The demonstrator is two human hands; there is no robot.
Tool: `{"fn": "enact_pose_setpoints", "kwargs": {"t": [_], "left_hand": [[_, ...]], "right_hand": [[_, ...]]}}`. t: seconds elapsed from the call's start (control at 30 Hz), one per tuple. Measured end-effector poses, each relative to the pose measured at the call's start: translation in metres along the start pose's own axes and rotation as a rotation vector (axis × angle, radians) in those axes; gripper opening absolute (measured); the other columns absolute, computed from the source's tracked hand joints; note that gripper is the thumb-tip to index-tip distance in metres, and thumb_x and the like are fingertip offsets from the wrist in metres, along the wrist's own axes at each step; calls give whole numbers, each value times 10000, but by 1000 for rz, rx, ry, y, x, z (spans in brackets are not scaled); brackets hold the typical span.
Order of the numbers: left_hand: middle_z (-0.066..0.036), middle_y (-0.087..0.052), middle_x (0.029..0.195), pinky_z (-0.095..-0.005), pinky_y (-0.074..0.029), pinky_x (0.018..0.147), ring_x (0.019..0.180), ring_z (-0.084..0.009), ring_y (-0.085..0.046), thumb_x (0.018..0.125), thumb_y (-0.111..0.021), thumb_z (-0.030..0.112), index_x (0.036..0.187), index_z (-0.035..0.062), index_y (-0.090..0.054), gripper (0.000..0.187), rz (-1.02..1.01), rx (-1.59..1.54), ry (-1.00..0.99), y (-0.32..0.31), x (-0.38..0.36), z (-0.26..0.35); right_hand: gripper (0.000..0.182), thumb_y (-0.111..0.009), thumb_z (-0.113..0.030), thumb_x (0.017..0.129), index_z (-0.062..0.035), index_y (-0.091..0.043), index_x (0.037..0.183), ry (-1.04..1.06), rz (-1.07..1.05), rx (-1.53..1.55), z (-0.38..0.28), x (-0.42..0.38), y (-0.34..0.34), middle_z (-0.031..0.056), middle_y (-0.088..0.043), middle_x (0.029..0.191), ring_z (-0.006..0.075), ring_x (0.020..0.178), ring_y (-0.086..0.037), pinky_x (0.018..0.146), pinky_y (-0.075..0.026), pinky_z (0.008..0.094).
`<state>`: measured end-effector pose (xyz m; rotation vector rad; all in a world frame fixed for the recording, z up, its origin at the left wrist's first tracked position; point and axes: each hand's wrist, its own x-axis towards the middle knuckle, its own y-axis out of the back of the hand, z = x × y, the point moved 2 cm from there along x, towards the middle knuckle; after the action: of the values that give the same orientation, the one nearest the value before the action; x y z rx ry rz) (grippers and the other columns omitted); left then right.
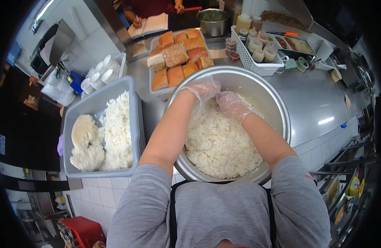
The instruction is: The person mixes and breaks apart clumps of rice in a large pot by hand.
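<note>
A wide metal pot [284, 120] holds a large mass of white rice [221, 142]. My left hand [202, 89], in a clear plastic glove, is inside the pot near its far wall, above the rice. Close beside it, my right hand [232, 105], also gloved, touches the far edge of the rice with its fingers bent inward. The fingertips of both hands point toward each other; whether they hold any rice is hidden. To the left stands a grey tub [137, 124] with more white rice [117, 132] and a rounded, beige-topped clump [84, 131].
Behind the pot, a plastic tray [152, 91] holds orange and browned blocks. A white basket [256, 66] of bottles, a steel pot [213, 25] and small white cups [100, 73] stand around the counter [318, 103]. Across it, a person [151, 8] writes in a notebook [151, 25].
</note>
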<state>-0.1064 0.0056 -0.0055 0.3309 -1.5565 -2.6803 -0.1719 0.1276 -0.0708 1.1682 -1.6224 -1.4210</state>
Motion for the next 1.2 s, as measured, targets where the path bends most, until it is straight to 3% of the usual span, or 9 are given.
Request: {"fn": "enact_pose_setpoints", "kwargs": {"t": [0.1, 0.33, 0.4, 0.6, 0.7, 0.9, 0.93, 1.0, 1.2], "left_hand": [[-170, -651, 955, -424, -469, 821, 867, -326, -619, 955, -378, 296, 1065, 55, -619, 358, -53, -48, -107, -12, 11, -17], [-150, -625, 982, -421, -454, 793, 857, -286, -587, 962, -387, 333, 1126, 69, -577, 365, -108, -18, -122, -11, 14, -17], [-97, -532, 1342, -326, -370, 1042, 1207, -239, -508, 984, -369, 387, 1353, 98, -484, 482, -273, -242, 180, 1, -7, 3], [-91, -499, 1369, -338, -375, 1043, 1226, -238, -491, 980, -372, 360, 1341, 115, -493, 453, -228, 64, -67, -25, 33, -39], [-81, -476, 1387, -338, -377, 1046, 1235, -233, -481, 991, -353, 311, 1317, 104, -509, 417, -280, 177, -133, -1, 6, -4], [-117, -550, 1287, -339, -420, 1004, 1137, -259, -551, 977, -430, 378, 1265, 56, -535, 445, -207, 152, -223, -9, 15, -14], [-117, -550, 1287, -339, -420, 1004, 1137, -259, -551, 977, -430, 378, 1265, 56, -535, 445, -212, 154, -223, -3, 8, -2], [-166, -598, 1165, -360, -482, 928, 1026, -271, -608, 962, -486, 426, 1230, 9, -538, 497, -307, -867, 238, 0, -5, 13], [-150, -604, 1051, -351, -527, 837, 957, -239, -628, 948, -504, 488, 1199, -29, -526, 575, -361, -922, 106, -19, 3, 17]], "right_hand": [[180, -601, -150, 814, -36, -701, 911, 76, 1, -65, 5, -6, 3, 179, -687, 949, 332, 904, -665, 785, -530, 439], [287, -614, -267, 813, -48, -675, 988, 110, -284, -141, 36, -28, 12, 178, -670, 969, 345, 911, -645, 805, -505, 448], [294, -625, -239, 785, -71, -669, 1022, 4, -353, -38, 34, -38, 17, 160, -677, 950, 325, 875, -658, 770, -515, 438], [433, -656, -260, 790, -81, -607, 1181, 118, -637, -84, 2, -50, 48, 134, -673, 986, 276, 811, -659, 708, -537, 376], [448, -653, -217, 815, -54, -573, 1224, -174, -559, 401, 0, -59, 85, 104, -666, 944, 216, 819, -653, 669, -542, 319], [501, -685, -132, 783, -25, -536, 1249, -59, -246, 1167, 53, -35, 67, 71, -634, 985, 145, 898, -618, 693, -522, 263], [501, -685, -132, 783, -25, -536, 1249, -61, -244, 1172, 55, -33, 67, 71, -634, 985, 145, 898, -618, 693, -522, 263], [461, -670, -115, 780, -43, -547, 1218, -99, -191, 1161, 57, -31, 70, 85, -626, 997, 162, 874, -611, 719, -503, 244], [361, -677, -185, 752, -69, -592, 1082, -78, -76, 599, 48, -29, 74, 87, -645, 926, 193, 831, -627, 696, -509, 340]]}}
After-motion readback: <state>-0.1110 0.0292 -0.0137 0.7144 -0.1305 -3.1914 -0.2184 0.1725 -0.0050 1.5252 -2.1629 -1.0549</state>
